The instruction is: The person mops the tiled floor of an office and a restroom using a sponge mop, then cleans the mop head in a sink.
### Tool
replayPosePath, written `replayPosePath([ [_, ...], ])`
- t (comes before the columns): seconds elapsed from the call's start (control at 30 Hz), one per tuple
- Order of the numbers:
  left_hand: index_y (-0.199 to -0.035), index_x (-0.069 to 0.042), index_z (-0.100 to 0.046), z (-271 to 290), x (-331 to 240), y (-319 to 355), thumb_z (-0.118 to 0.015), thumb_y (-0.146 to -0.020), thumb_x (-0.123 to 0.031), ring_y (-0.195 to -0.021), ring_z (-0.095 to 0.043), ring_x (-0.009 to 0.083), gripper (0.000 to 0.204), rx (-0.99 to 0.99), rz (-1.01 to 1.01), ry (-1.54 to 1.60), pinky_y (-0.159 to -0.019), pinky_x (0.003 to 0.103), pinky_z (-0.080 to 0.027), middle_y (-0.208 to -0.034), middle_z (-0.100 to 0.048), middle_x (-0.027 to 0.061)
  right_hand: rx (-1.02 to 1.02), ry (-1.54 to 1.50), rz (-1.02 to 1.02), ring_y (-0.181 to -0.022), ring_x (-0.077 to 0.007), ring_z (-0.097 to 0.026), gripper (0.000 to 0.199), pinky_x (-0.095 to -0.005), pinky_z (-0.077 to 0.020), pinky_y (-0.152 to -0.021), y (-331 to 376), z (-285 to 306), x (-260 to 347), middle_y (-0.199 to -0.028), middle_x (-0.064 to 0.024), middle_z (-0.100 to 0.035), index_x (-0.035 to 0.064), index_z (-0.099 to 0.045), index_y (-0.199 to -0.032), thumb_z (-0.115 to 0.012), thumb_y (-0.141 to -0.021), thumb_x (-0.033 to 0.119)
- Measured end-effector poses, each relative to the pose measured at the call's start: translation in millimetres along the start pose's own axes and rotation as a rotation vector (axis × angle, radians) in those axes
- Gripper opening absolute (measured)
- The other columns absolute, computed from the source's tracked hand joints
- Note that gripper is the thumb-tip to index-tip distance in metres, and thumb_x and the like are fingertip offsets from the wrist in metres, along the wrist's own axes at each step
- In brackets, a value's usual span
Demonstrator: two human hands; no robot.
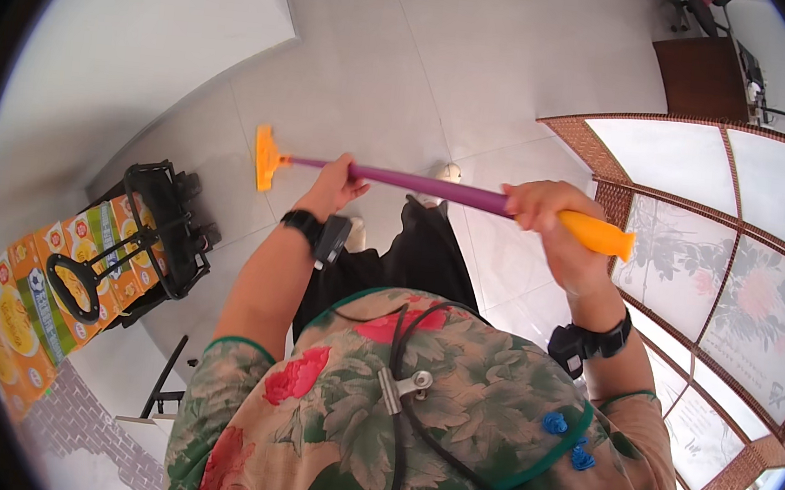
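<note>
I hold a long-handled floor wiper with a purple shaft (444,190), an orange head (268,157) and an orange grip end (599,235). My left hand (337,187) is closed around the shaft near its middle, closer to the head. Wrapped around the shaft where purple meets the orange grip is my right hand (549,219). The orange head rests on or just above the pale tiled floor (408,69), out in front and to my left. Both wrists wear black bands.
A black hand trolley (161,225) lies at the left beside orange and green printed boxes (33,298). A folding screen with woven brown frame and flower panels (726,274) stands at the right. A brown desk (706,76) and chair are far back right.
</note>
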State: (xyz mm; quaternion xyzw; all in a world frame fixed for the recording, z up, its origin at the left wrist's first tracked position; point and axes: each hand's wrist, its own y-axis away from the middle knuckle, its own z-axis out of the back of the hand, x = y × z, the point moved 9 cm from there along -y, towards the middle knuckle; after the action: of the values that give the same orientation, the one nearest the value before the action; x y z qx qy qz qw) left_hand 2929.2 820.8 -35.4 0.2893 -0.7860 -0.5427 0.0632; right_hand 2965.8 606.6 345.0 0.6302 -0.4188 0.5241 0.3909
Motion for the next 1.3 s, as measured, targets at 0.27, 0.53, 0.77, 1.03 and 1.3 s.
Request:
replayPosePath([
  [0.27, -0.070, -0.010, -0.044, -250, 40, -35, -0.046, -0.081, -0.021, -0.048, -0.046, 0.0152, 0.016, 0.125, 0.269, -0.302, -0.069, 0.041, -0.050, -0.053, -0.041, 0.0022, -0.217, 0.184, -0.071, -0.078, -0.0213, -0.053, 0.013, -0.0451, -0.0388, -0.091, -6, 205, 78, -0.071, -0.0063, -0.053, 0.0072, -0.050, -0.071, -0.052, -0.081, 0.015],
  [0.53, -0.074, -0.008, -0.041, -481, 38, -89, -0.040, -0.084, -0.022, -0.045, -0.043, 0.0151, 0.017, 0.410, 0.158, 0.035, -0.081, 0.041, -0.047, -0.052, -0.043, 0.0036, 0.273, 0.652, -0.137, -0.071, -0.0152, -0.044, 0.020, -0.0402, -0.0369, -0.092, -109, 315, 181, -0.065, 0.0005, -0.041, 0.0141, -0.042, -0.071, -0.049, -0.084, 0.028],
  [0.77, -0.065, -0.010, -0.040, -567, -35, -140, -0.038, -0.083, -0.023, -0.044, -0.041, 0.0141, 0.023, 0.476, -0.016, 0.303, -0.083, 0.040, -0.045, -0.051, -0.044, 0.0030, 0.657, 0.856, -0.100, -0.069, -0.0152, -0.046, 0.019, -0.0400, -0.0379, -0.089, -207, 332, 195, -0.065, 0.0002, -0.044, 0.0139, -0.044, -0.074, -0.050, -0.084, 0.029],
  [1.03, -0.063, -0.010, -0.041, -642, -113, -200, -0.039, -0.081, -0.022, -0.045, -0.042, 0.0152, 0.022, 0.525, -0.076, 0.439, -0.081, 0.042, -0.045, -0.052, -0.045, 0.0039, 0.677, 0.838, -0.123, -0.066, -0.0167, -0.049, 0.018, -0.0407, -0.0397, -0.086, -292, 365, 189, -0.065, -0.0013, -0.049, 0.0127, -0.049, -0.077, -0.056, -0.080, 0.029],
  [1.3, -0.060, -0.010, -0.037, -694, -149, -235, -0.039, -0.082, -0.021, -0.048, -0.042, 0.0158, 0.025, 0.561, 0.045, 0.485, -0.080, 0.037, -0.044, -0.051, -0.044, 0.0043, 0.588, 0.702, -0.125, -0.063, -0.0182, -0.052, 0.020, -0.0413, -0.0414, -0.082, -341, 399, 194, -0.066, -0.0028, -0.053, 0.0116, -0.053, -0.080, -0.062, -0.076, 0.029],
])
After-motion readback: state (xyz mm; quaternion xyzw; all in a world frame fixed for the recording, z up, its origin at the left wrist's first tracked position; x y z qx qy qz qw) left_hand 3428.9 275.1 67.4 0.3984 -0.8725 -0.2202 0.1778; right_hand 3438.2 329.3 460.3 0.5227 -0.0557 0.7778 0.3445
